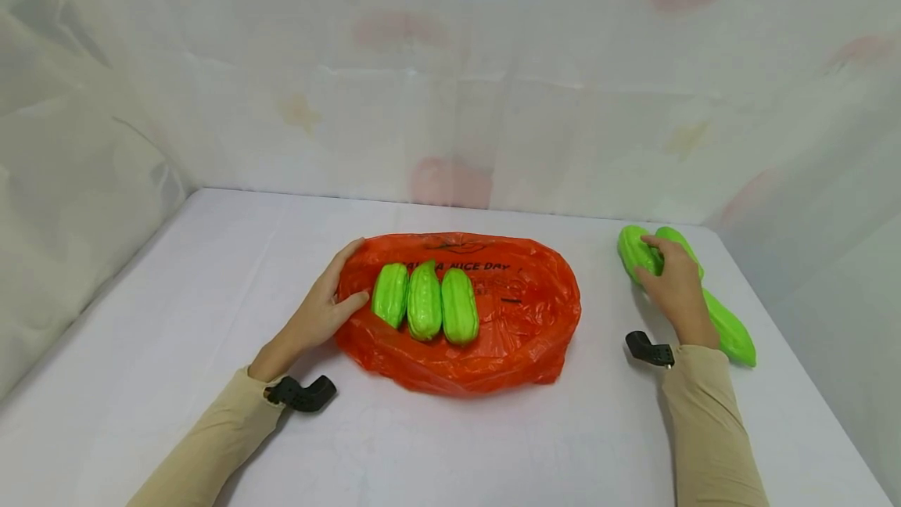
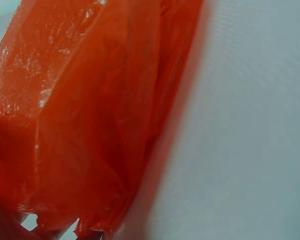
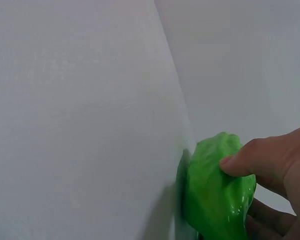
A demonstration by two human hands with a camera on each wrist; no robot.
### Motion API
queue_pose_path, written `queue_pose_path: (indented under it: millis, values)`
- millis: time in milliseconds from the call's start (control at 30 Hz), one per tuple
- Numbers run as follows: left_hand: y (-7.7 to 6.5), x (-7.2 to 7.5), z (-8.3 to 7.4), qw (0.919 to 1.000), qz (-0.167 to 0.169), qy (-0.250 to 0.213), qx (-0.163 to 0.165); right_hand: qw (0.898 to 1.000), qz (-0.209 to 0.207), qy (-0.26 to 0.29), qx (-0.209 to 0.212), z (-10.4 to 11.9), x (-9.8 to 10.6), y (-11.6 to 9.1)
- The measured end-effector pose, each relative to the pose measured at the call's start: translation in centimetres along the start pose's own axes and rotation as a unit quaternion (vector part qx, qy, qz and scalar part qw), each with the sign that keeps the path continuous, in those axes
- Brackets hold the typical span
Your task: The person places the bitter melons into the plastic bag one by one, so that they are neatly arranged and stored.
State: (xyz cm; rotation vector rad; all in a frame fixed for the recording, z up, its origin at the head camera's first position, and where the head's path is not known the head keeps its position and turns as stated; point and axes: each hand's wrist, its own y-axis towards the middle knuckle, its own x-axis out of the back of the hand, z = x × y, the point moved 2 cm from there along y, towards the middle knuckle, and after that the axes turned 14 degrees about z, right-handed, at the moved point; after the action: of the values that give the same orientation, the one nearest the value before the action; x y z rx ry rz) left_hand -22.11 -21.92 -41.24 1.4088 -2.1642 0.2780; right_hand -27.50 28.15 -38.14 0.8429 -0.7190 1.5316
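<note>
A red plastic bag (image 1: 521,335) with black print lies spread open, its rim raised in front. Three green ridged gourds (image 1: 461,307) lie side by side in its left half. My left hand (image 1: 320,311) holds the bag's left edge, thumb on the inner side; in the left wrist view the red plastic (image 2: 85,125) covers most of the fingers. At the far right, my right hand (image 1: 676,284) grips another green gourd (image 1: 633,249). The right wrist view shows the thumb pressed on this gourd (image 3: 212,185), with fingers around its other side.
Beside the right hand lie another green gourd (image 1: 677,239) and a long smooth green vegetable (image 1: 732,327), partly behind the wrist. A white cloth covers the table (image 1: 493,444). Patterned curtains (image 1: 563,116) hang along the back and sides.
</note>
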Motion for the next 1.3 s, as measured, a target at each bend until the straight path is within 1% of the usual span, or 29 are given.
queue_pose_path:
  millis: [167,433,867,1133,1300]
  values:
    - [0.02,0.01,0.06,1.0000,0.001,-0.002,0.001,1.000,0.011,-0.004,0.028,-0.03,-0.02,0.13]
    - [0.01,0.02,0.07,1.0000,0.002,-0.005,-0.001,0.999,0.021,-0.014,0.044,0.07,0.00,0.09]
    - [0.03,0.01,0.00,1.0000,0.002,-0.009,-0.001,0.996,0.077,-0.028,0.031,0.68,0.51,-0.30]
    - [0.05,-0.01,-0.04,1.0000,0.001,-0.009,-0.001,0.994,0.097,-0.037,0.023,0.56,0.51,-0.08]
    - [0.03,-0.01,-0.07,0.9999,0.003,-0.012,-0.002,0.993,0.117,-0.029,0.014,0.58,0.33,-0.04]
